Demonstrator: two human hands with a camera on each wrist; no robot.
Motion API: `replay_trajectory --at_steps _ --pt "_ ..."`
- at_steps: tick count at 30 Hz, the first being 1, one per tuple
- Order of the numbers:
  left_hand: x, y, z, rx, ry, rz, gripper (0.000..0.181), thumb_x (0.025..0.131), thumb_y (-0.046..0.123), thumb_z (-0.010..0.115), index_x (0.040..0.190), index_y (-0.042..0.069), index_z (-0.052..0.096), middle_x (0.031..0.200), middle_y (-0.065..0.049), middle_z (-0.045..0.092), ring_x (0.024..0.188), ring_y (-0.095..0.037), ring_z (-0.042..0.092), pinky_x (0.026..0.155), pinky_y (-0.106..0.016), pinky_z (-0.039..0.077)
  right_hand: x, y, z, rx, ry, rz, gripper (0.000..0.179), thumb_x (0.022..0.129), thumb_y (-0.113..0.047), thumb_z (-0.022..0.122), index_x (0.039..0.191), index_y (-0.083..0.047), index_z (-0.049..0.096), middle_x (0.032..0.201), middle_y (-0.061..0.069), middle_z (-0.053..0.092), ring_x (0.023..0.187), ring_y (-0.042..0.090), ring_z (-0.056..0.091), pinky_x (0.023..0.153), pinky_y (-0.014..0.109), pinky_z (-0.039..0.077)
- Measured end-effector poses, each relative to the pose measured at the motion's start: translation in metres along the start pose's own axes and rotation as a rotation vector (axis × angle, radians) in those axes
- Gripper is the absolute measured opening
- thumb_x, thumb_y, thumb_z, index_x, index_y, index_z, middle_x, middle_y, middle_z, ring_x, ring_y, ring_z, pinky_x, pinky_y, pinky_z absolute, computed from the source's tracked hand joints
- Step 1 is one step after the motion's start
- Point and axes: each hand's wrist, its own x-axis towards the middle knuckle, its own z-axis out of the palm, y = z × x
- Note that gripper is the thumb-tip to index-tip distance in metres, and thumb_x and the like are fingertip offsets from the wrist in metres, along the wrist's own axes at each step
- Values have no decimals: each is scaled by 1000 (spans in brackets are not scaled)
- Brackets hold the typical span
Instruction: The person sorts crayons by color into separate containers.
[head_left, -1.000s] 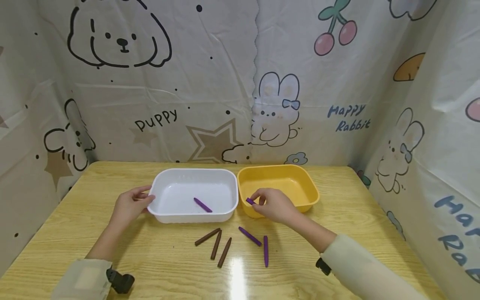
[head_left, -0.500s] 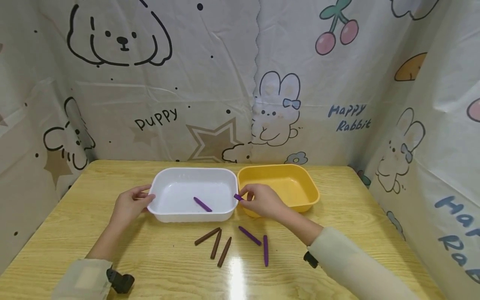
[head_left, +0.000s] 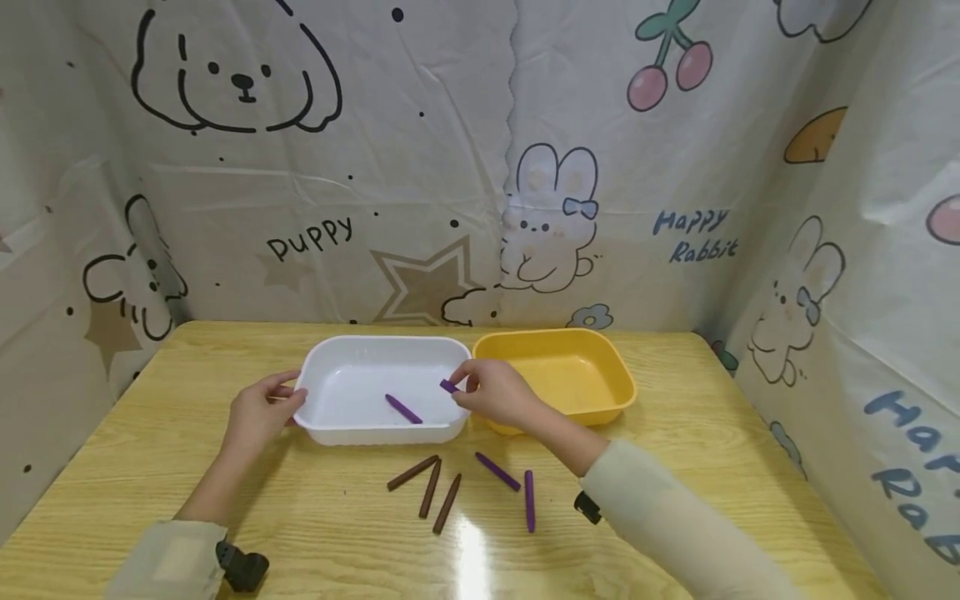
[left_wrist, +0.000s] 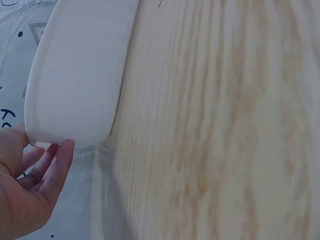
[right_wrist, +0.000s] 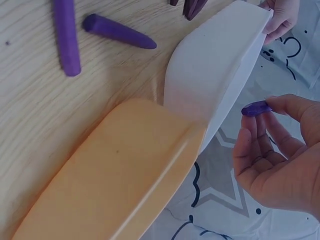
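My right hand pinches a purple crayon between thumb and fingertips, over the right end of the white plastic tray. In the right wrist view, part of this crayon shows between the fingers. My left hand holds the tray's left end, thumb at the rim; in the left wrist view the fingers lie against its outer wall. One purple crayon lies inside the white tray. On the table in front lie two more purple crayons and three brown crayons.
A yellow plastic tray stands close against the white tray's right side, partly behind my right forearm. Both trays sit toward the back of the wooden table. A printed cloth hangs behind the table and along its sides.
My right hand has moved left with the purple crayon, from over the yellow tray to over the white tray's right end. My left hand has stayed at the white tray.
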Motion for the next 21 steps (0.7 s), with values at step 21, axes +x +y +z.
replay_trajectory --at_steps 21 --pt "1 -3 0 16 17 0 46 90 17 61 130 -3 51 105 -24 60 68 2 56 61 -22 58 42 -8 28 -8 -33 53 16 84 -18 68 97 -9 70 83 5 64 68 12 52 54 18 43"
